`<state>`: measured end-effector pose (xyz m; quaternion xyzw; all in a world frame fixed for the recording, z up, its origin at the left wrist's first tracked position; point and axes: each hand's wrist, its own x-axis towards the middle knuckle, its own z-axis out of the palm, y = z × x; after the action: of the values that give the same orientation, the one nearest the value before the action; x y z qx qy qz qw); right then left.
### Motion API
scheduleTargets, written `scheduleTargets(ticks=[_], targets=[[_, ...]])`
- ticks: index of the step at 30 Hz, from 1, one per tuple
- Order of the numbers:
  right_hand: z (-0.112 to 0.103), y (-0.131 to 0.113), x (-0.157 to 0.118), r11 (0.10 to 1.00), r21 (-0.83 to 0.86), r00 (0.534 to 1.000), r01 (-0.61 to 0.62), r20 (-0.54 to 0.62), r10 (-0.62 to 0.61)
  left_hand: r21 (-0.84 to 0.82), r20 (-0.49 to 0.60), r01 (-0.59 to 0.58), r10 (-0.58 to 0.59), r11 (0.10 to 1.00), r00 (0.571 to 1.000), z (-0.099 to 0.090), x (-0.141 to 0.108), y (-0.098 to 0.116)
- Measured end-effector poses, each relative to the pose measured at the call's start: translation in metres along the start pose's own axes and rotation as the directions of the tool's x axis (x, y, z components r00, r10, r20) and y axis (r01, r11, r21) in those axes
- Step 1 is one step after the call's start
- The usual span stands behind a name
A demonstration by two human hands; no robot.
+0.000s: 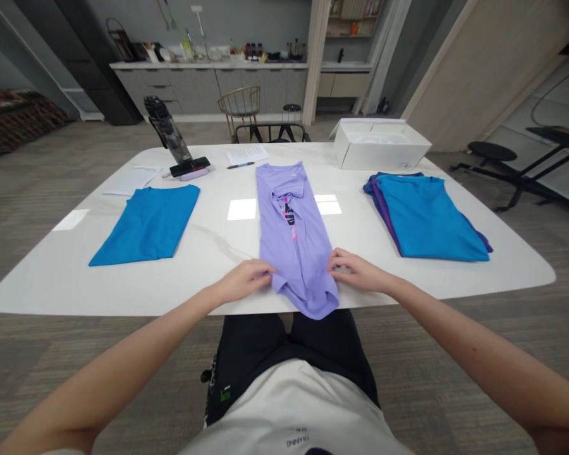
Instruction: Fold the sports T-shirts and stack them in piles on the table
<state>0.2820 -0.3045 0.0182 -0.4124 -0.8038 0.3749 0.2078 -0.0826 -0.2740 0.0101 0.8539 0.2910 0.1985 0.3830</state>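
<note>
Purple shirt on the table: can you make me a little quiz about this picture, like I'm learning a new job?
1. Which shirt do the left hand and right hand touch?
A. the lone blue shirt
B. the lavender shirt
C. the bottom shirt in the stack

2. True or false: the stack of shirts lies to the right of the lavender shirt.

3. What lies next to the sheet of paper at the far side of the table?

Key:
1. B
2. True
3. A pen
</note>
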Motion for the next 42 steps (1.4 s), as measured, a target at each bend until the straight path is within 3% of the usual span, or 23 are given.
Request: scheduleTargets(ticks=[2,4,6,8,10,12,13,16,21,24,26,29,33,36,39,42], targets=[[-0.009,-0.002,0.021,0.982,0.179,0.995,-0.063,-0.069,0.076,-0.238,-0.143,0.074,-0.11,0.968,0.984,-0.01,0.02,0.004],[-0.019,0.002,0.048,0.917,0.378,0.969,-0.13,-0.148,0.198,-0.463,-0.298,0.062,-0.221,0.884,0.929,-0.023,0.045,0.0],[-0.028,0.013,0.08,0.827,0.535,0.906,-0.17,-0.245,0.345,-0.625,-0.412,0.029,-0.361,0.78,0.837,-0.036,0.075,-0.013],[-0.034,0.029,0.111,0.765,0.597,0.811,-0.243,-0.307,0.498,-0.755,-0.412,0.038,-0.519,0.654,0.748,-0.045,0.103,-0.033],[-0.037,0.046,0.138,0.732,0.542,0.698,-0.413,-0.327,0.637,-0.862,-0.26,0.144,-0.667,0.487,0.698,-0.05,0.125,-0.055],[-0.038,0.06,0.157,0.728,0.394,0.625,-0.561,-0.375,0.685,-0.884,-0.161,0.248,-0.757,0.396,0.634,-0.051,0.141,-0.075],[-0.039,0.066,0.164,0.737,0.301,0.62,-0.605,-0.402,0.674,-0.876,-0.146,0.29,-0.784,0.386,0.603,-0.05,0.146,-0.083],[-0.041,0.076,0.179,0.767,0.087,0.669,-0.636,-0.433,0.604,-0.818,-0.189,0.371,-0.815,0.439,0.548,-0.046,0.156,-0.095],[-0.039,0.084,0.187,0.759,0.141,0.66,-0.635,-0.412,0.629,-0.731,-0.325,0.379,-0.777,0.568,0.539,-0.041,0.165,-0.098],[-0.036,0.086,0.183,0.838,0.243,0.714,-0.488,-0.442,0.543,-0.708,-0.442,0.252,-0.692,0.66,0.571,-0.037,0.166,-0.099],[-0.034,0.087,0.179,0.854,0.391,0.745,-0.344,-0.44,0.502,-0.732,-0.455,0.182,-0.67,0.657,0.587,-0.035,0.165,-0.101],[-0.034,0.089,0.178,0.744,0.625,0.774,-0.238,-0.341,0.534,-0.783,-0.363,0.206,-0.7,0.587,0.615,-0.036,0.164,-0.107],[-0.042,0.094,0.186,0.598,0.714,0.763,-0.365,-0.139,0.631,-0.776,-0.205,0.343,-0.726,0.529,0.656,-0.046,0.164,-0.116],[-0.055,0.098,0.194,0.527,0.692,0.733,-0.494,0.005,0.681,-0.715,-0.125,0.441,-0.72,0.542,0.683,-0.061,0.168,-0.118],[-0.075,0.105,0.203,0.515,0.602,0.706,-0.61,0.118,0.699,-0.579,-0.006,0.574,-0.707,0.579,0.707,-0.083,0.18,-0.119],[-0.101,0.115,0.218,0.525,0.409,0.654,-0.746,0.304,0.692,-0.388,0.183,0.707,-0.703,0.591,0.687,-0.107,0.204,-0.126]])
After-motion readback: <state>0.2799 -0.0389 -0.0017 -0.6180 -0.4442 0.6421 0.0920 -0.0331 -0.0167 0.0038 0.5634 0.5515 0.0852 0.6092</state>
